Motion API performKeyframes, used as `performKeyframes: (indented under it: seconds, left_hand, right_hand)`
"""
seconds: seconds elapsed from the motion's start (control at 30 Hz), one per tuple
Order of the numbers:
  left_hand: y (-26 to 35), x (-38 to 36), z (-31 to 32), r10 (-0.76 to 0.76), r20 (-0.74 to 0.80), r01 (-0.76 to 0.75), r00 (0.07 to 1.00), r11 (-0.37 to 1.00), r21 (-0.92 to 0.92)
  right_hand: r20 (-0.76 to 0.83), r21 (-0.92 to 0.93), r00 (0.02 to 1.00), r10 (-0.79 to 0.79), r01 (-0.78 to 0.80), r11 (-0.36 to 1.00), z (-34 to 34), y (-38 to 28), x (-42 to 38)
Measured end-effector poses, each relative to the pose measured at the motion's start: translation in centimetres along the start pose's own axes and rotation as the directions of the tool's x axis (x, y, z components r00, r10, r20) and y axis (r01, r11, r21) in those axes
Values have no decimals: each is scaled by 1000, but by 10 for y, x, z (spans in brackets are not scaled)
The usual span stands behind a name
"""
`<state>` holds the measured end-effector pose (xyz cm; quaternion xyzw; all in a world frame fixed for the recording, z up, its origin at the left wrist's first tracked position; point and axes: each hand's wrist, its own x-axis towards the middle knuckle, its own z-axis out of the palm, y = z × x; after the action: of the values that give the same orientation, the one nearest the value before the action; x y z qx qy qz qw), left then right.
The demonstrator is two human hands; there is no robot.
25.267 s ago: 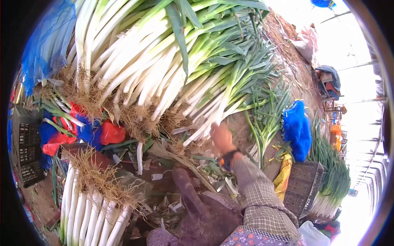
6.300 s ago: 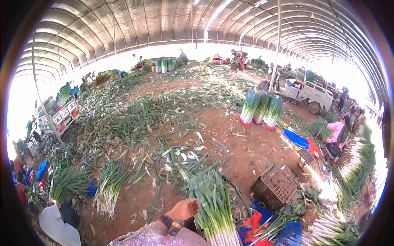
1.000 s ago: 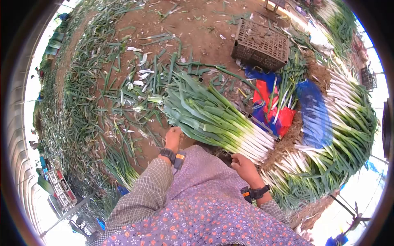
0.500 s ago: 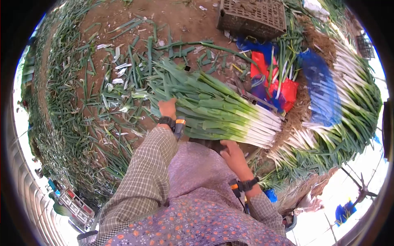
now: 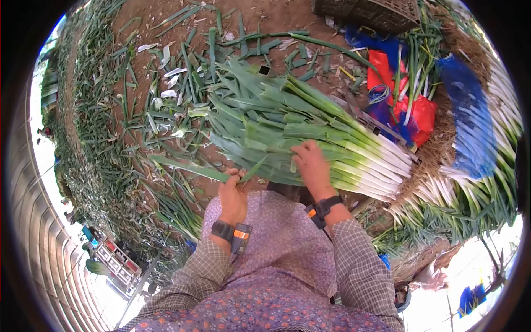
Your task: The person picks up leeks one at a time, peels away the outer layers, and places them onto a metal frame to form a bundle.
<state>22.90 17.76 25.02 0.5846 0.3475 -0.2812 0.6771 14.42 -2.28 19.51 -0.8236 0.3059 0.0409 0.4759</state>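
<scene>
A large bundle of green onions (image 5: 276, 122) lies across the middle, green leaves to the left and white root ends to the right. My left hand (image 5: 233, 196), at the bundle's lower left edge, is closed round a loose green leaf (image 5: 191, 167) that sticks out to the left. My right hand (image 5: 312, 165) rests on the lower middle of the bundle, its fingers curled against the leaves; whether they pinch one is too small to tell.
A brown plastic crate (image 5: 370, 14) stands at the top. Red plastic (image 5: 423, 119) and blue netting (image 5: 470, 122) lie to the right, beside a long row of onions (image 5: 498, 160). Leaf scraps (image 5: 88, 122) cover the ground at left.
My left hand has come down off the leaves and now holds a leaf. My right hand has moved up from the bundle's lower edge onto it. The view has shifted, so the bundle appears larger.
</scene>
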Motion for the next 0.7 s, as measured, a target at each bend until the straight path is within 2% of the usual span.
performKeyframes:
  seconds: [0.07,0.17,0.27,0.33,0.4,0.43,0.47,0.5,0.53,0.57,0.6,0.63,0.67,0.7]
  left_hand:
    - [4,-6,9,7,1,-7,1000,1000,19]
    - [20,-17,31,67,31,-70,997,994,86]
    - [27,-9,36,115,72,-124,991,980,153]
    - [27,27,24,154,119,-175,981,965,195]
    - [39,57,41,104,125,-102,987,995,-19]
    - [38,70,46,243,222,-306,944,896,323]
    - [37,88,47,338,368,-498,866,641,583]
    - [39,126,20,257,265,-359,929,795,489]
    - [42,127,20,260,223,-340,939,789,511]
    - [45,127,22,263,181,-319,948,784,532]
    - [49,145,-15,303,367,-476,879,549,687]
    - [73,130,-13,162,176,-212,971,925,315]
    - [83,122,-18,290,332,-419,897,325,848]
    - [93,114,-23,404,473,-254,783,-486,836]
  right_hand:
    - [-33,42,999,28,-26,999,-2,3,14]
    - [6,-48,997,72,-71,996,0,-3,28]
    - [24,-126,1000,12,-9,992,7,-2,26]
    - [9,-55,995,-95,95,994,13,12,23]
    - [1,-23,990,-142,142,990,8,22,16]
    - [6,-15,989,-149,149,989,5,20,14]
    - [7,-6,987,-159,160,987,2,19,15]
    - [-16,230,996,-89,90,969,1,22,16]
    - [-28,456,999,-17,28,889,1,28,16]
    - [-27,659,998,53,-22,752,-4,34,13]
    - [90,841,985,148,-155,519,-22,31,9]
    - [111,882,980,163,-173,439,-29,36,5]
    - [136,916,976,173,-190,353,-35,43,2]
    - [159,943,971,177,-202,263,-40,49,-3]
